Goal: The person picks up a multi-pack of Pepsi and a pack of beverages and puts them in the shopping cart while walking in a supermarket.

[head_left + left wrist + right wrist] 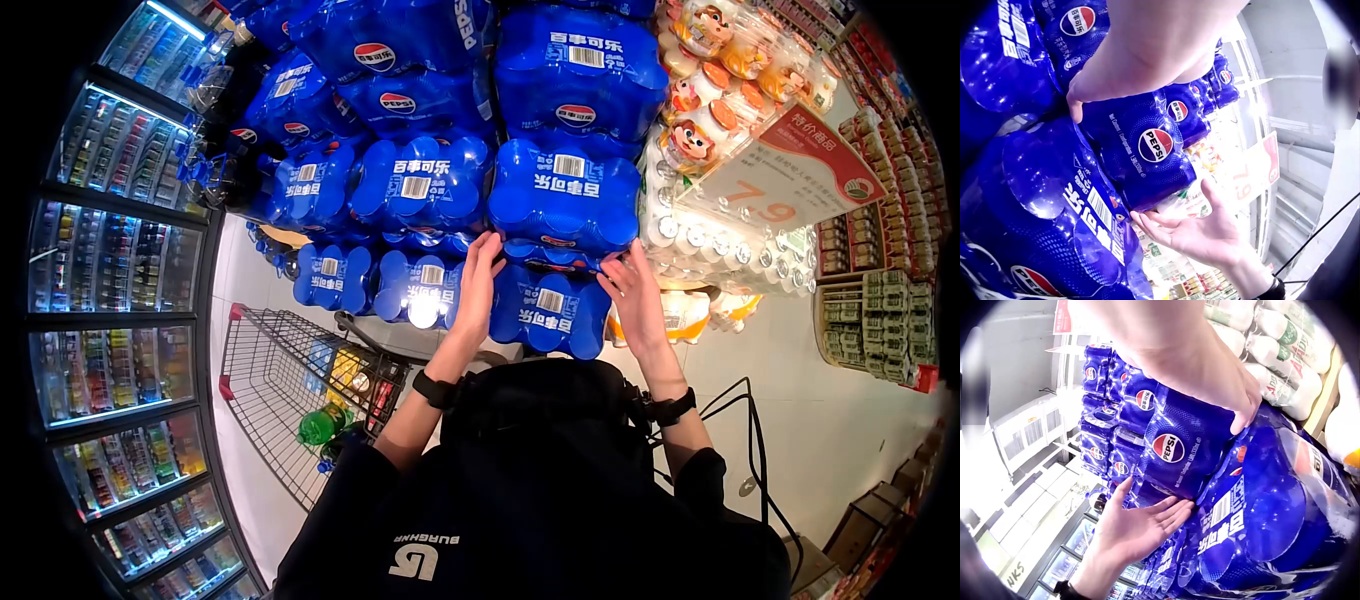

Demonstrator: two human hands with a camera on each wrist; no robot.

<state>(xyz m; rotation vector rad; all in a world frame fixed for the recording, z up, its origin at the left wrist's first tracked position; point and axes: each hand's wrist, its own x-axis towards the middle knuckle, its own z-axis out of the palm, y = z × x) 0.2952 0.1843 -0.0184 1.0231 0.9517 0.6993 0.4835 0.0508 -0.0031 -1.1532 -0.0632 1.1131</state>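
Note:
Both hands are at the lower near corners of a shrink-wrapped blue Pepsi pack [567,190], which lies on another blue pack [548,305]. My left hand [478,295] has its fingers extended, fingertips at the seam between the packs. At the opposite corner is my right hand [637,300], palm turned inward, fingers slightly bent and spread. In the left wrist view the right hand [1200,237] touches the pack's edge with its fingertips. The right wrist view shows the left hand [1132,531] palm up, fingertips against the lower edge. Parts of the fingertips are hidden.
More blue packs [420,190] are stacked left and behind. White bottle packs [700,235] and a price sign [790,180] stand right. A wire cart [275,370] holding a green bottle [322,425] is at left, beside lit coolers [110,370]. A black bag hangs at the chest.

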